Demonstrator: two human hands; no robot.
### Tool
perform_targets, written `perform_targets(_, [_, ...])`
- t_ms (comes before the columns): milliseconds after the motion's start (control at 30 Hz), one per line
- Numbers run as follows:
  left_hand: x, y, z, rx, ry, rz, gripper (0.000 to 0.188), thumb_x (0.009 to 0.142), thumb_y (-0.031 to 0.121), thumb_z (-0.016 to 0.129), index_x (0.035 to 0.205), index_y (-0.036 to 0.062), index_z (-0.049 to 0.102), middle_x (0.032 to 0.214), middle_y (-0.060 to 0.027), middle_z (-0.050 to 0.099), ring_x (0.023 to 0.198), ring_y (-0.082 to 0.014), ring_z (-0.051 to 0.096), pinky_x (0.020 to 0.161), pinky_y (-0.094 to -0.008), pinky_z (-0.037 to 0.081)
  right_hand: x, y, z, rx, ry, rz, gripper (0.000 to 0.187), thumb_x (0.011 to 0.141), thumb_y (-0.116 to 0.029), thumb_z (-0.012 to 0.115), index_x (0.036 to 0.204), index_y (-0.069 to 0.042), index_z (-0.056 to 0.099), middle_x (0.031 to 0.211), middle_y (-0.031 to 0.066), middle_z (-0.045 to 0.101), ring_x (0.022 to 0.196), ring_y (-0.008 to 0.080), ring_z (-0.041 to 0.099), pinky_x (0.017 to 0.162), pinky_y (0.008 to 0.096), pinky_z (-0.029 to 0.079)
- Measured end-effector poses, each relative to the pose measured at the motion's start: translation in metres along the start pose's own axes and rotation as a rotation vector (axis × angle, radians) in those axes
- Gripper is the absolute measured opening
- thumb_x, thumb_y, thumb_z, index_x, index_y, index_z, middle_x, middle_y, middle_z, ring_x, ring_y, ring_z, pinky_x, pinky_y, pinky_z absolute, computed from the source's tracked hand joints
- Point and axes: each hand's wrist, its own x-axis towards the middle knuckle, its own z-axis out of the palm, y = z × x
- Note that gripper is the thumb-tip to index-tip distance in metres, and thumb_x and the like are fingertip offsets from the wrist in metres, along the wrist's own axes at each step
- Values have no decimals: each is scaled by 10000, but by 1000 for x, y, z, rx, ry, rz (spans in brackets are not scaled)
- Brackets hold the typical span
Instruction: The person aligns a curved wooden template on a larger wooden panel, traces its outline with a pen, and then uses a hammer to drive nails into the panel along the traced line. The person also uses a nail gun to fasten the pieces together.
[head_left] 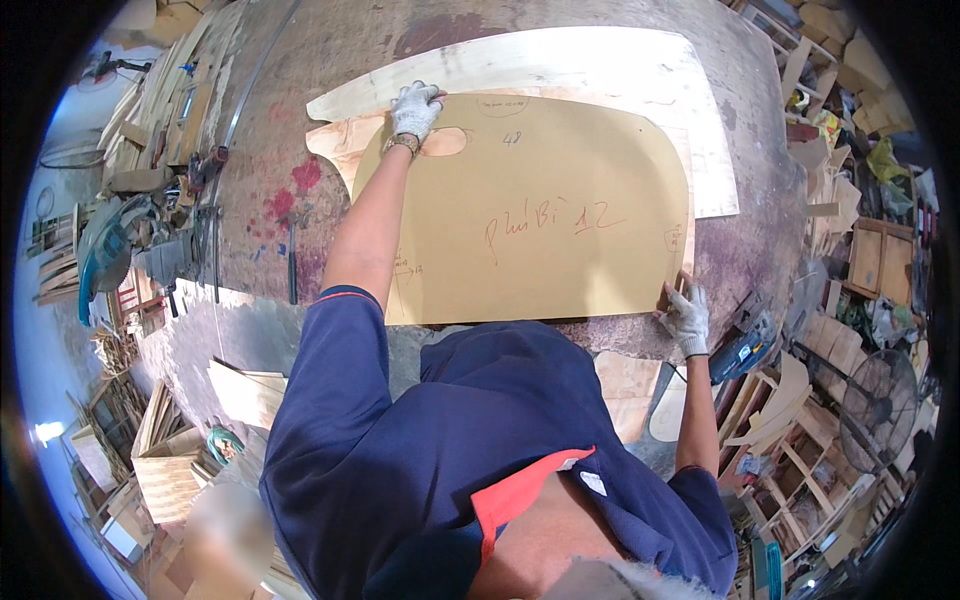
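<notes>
Tan template (pixel 560 170) lies flat between my hands, which are well apart at opposite corners of it. My left hand (pixel 415 108), gloved, is on the template's far left corner, fingers at the far edge, just beside its oval cutout (pixel 446 142); my left forearm crosses over the template's left end. My right hand (pixel 686 322), gloved too, is at its near right corner, fingers touching the edge. Can't tell if either hand clamps it or only rests there. Under the template: light wooden board (pixel 335 148), poking out on the left. Beyond the template's far edge: whitish sheet (pixel 620 75). Right of the template: dark power tool (pixel 742 345). Well left of it: teal saw (pixel 105 250).
</notes>
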Motion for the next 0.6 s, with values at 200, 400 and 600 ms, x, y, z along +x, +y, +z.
perform_targets(200, [2,0,1,-144,18,-25,215,877,344,669,1051,252,755,1073,-43,678,1099,-283,609,967,-495,437,-2,7,1,-61,-47,-14,713,603,-160,935,1263,-231,677,1404,124,541,1156,328,572,952,390,531])
perform_targets(400, [1,-2,-1,-47,2,19,233,877,349,663,1052,221,750,1072,-68,690,1093,-300,617,951,-501,463,-4,17,5,-103,-1,-149,784,529,-247,940,1264,-231,670,1402,156,539,1192,373,563,961,439,518])
perform_targets(600, [4,-7,4,-42,6,35,230,914,343,620,1055,217,751,1080,-95,688,1077,-319,626,952,-477,478,-4,28,9,-163,32,-203,673,610,-288,894,1245,-235,677,1382,168,553,1160,384,582,945,447,515])
